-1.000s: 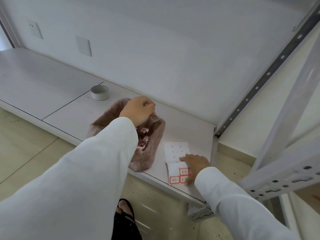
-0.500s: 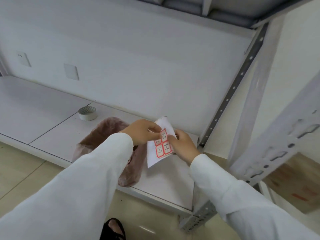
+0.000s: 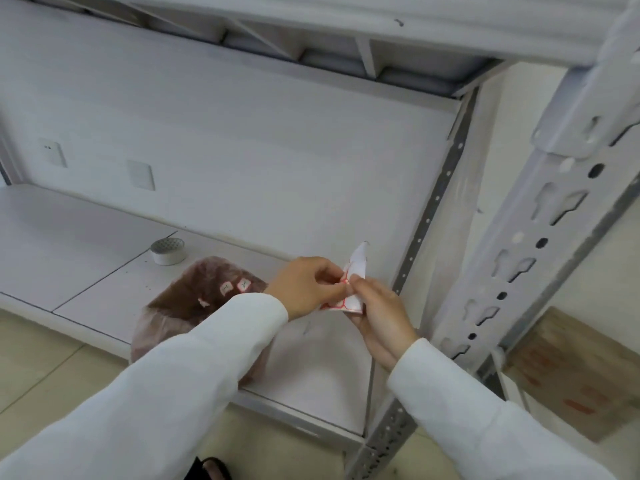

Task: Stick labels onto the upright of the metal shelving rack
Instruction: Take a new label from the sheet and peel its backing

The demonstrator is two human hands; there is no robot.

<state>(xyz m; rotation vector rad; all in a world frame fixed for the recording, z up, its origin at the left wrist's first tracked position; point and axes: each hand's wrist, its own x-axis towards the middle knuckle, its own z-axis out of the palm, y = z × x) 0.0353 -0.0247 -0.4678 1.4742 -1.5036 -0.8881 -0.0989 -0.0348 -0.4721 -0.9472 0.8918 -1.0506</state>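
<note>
Just left of the front upright (image 3: 540, 237), the right hand (image 3: 379, 317) is gripping the label sheet (image 3: 356, 268) while the left hand (image 3: 308, 285) is pinching a label's corner; peeling slowly probably avoids tearing or curling.

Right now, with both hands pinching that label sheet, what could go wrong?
The label sheet is bent between the left hand and right hand; a peeled label may curl and stick to itself or the fingers. A dropped one could land in the brown bag below.
</note>
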